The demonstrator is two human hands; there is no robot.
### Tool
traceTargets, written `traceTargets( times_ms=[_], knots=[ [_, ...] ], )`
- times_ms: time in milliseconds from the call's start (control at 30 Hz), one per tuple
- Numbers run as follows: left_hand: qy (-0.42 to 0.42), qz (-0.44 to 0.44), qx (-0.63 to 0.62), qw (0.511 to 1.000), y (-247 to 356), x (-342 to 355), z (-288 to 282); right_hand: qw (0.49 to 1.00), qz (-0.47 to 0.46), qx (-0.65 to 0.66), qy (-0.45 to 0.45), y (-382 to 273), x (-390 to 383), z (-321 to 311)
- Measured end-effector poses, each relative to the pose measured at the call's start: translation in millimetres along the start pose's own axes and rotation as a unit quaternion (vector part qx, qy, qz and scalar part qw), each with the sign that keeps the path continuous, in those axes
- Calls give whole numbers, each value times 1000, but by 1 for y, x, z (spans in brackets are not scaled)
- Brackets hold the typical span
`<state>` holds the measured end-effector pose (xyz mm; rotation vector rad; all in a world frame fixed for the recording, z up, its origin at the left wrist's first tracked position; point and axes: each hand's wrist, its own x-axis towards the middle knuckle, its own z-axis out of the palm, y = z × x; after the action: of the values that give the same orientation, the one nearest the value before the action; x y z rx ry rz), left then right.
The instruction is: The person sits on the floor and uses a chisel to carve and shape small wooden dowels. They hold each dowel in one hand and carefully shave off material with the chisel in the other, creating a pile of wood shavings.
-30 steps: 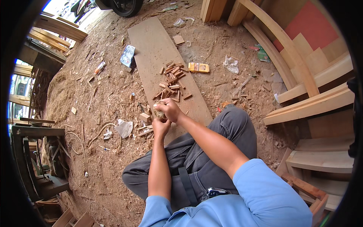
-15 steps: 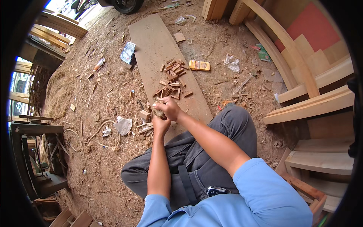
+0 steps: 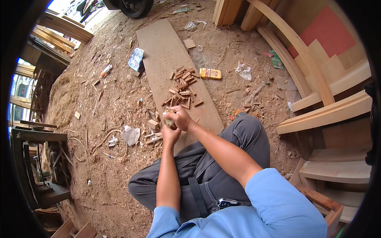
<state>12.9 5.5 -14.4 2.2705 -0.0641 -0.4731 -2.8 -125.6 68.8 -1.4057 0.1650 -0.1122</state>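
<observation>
My right hand (image 3: pixel 181 118) and my left hand (image 3: pixel 170 135) are closed together over the near left edge of a long board (image 3: pixel 174 51). Between them is a rough, mottled tan-brown piece (image 3: pixel 170 122), mostly covered by the fingers. Its kind cannot be made out. Just beyond the hands, many small brown wooden strips (image 3: pixel 183 85) lie in a loose heap on the board. A pale wood block (image 3: pixel 153 124) and some thin offcuts (image 3: pixel 154 139) lie on the ground, left of my left hand.
Sawdust and shavings cover the ground. A yellow packet (image 3: pixel 210 73) lies right of the board, a blue-white wrapper (image 3: pixel 136 58) left of it. Curved wooden frames (image 3: pixel 325 113) stand at right, a dark metal stand (image 3: pixel 39 137) at left. A motorcycle wheel (image 3: pixel 136 7) shows at the top.
Both hands stay closed together, shifted very slightly; more of the mottled piece shows between them now. The whole view has shifted a little.
</observation>
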Motion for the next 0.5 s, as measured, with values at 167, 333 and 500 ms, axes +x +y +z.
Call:
traceTargets(
  times_ms=[167, 333, 500],
  knots=[
    [-1, 39, 41, 998, 0, -1, 0, 995, -23, 94, 15, -1, -1, -2],
    [10, 35, 13, 999, 0, 0, 0, 998, -48, 33, 11, -4, -3, 2],
    [-4, 33, 32, 999, 1, -2, -2, 998, -23, 51, 1, -3, -3, 2]
  ],
)
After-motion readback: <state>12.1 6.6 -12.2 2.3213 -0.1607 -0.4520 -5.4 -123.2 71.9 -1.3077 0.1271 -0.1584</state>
